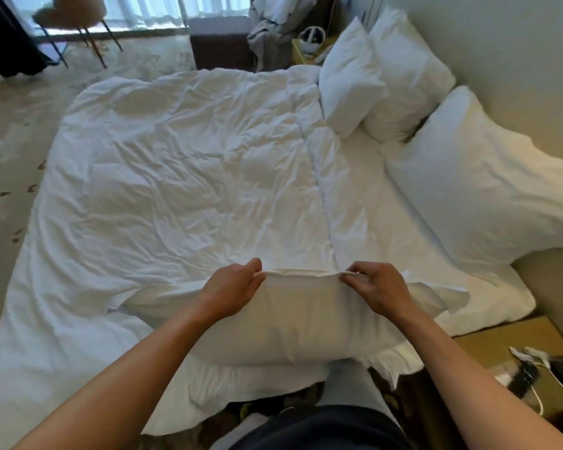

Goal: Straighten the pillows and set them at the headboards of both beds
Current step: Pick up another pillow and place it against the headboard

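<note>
At six o'clock, over the bed's near edge, a white pillow (293,316) is held up by both hands: the left hand (233,290) and right hand (379,289) each pinch its top seam. Beyond lies a rumpled duvet (182,170). Three more pillows (407,76) lean against the wall (517,43) at two o'clock

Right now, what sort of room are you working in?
Probably a hotel bedroom: a bed with a white duvet, plump pillows stacked against the headboard wall, and a curtained window behind a chair.
</note>
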`<move>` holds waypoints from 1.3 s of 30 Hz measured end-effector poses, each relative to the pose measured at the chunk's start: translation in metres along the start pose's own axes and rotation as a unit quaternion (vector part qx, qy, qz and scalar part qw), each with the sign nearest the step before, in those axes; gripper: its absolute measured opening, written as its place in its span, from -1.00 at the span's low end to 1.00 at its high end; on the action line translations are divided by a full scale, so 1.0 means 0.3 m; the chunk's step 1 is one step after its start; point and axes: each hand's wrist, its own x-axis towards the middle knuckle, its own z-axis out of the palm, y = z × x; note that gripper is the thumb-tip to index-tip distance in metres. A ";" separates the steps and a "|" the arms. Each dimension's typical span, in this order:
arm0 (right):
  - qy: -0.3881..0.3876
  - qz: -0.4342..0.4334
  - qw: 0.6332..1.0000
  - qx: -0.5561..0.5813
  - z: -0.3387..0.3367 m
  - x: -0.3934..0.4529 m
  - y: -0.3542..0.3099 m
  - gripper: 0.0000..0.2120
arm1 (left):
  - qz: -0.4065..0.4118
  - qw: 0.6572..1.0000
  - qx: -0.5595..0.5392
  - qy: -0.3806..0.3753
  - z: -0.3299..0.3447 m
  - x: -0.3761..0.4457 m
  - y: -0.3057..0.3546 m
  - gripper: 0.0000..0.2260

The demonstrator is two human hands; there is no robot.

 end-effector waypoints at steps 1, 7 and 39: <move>-0.003 0.009 1.000 0.023 -0.008 -0.019 0.050 -0.81 | 0.008 1.000 0.011 -0.012 0.012 0.024 0.035 -0.79; 0.027 0.024 0.990 0.135 -0.189 -0.040 0.274 -0.87 | 0.016 0.996 0.076 -0.040 -0.041 0.279 0.295 -0.77; 0.278 0.265 0.889 0.249 -0.794 -0.084 1.275 -0.85 | 0.389 0.886 0.239 -0.083 0.115 1.605 1.644 -0.67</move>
